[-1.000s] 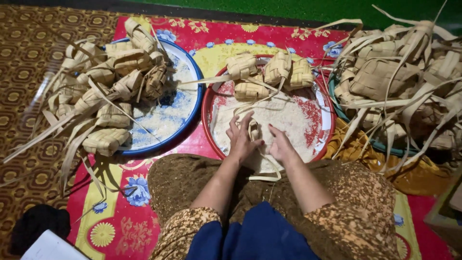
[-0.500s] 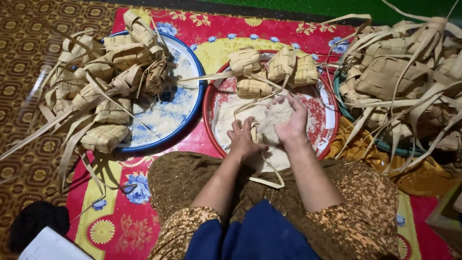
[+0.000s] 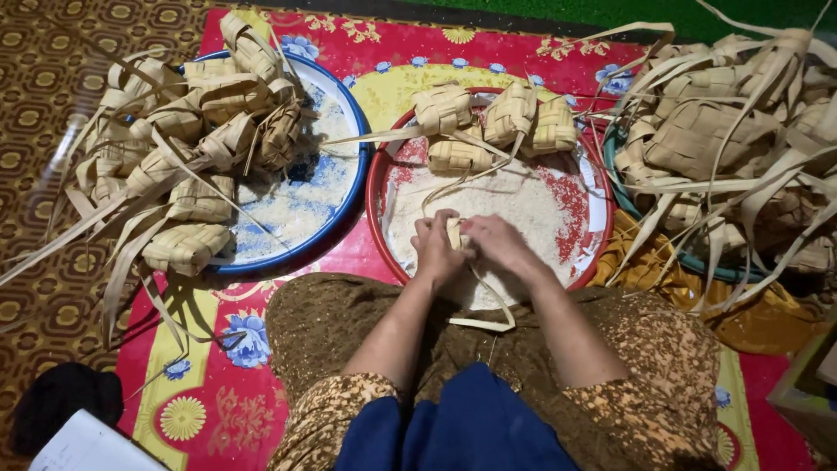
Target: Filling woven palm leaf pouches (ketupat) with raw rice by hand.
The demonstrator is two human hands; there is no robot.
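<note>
Woven from pale leaf strips, a small pouch (image 3: 454, 234) sits pinched between our left hand (image 3: 434, 253) and right hand (image 3: 494, 244), over the rice (image 3: 514, 205) in the red tray (image 3: 377, 196); finished pouches (image 3: 488, 126) lie at its far edge.

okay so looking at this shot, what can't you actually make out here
- Woven leaf pouch, head view: mostly covered by the left hand and right hand.
- Teal basin: buried under the woven casings.
- White sheet: cut off by the bottom edge.
</note>
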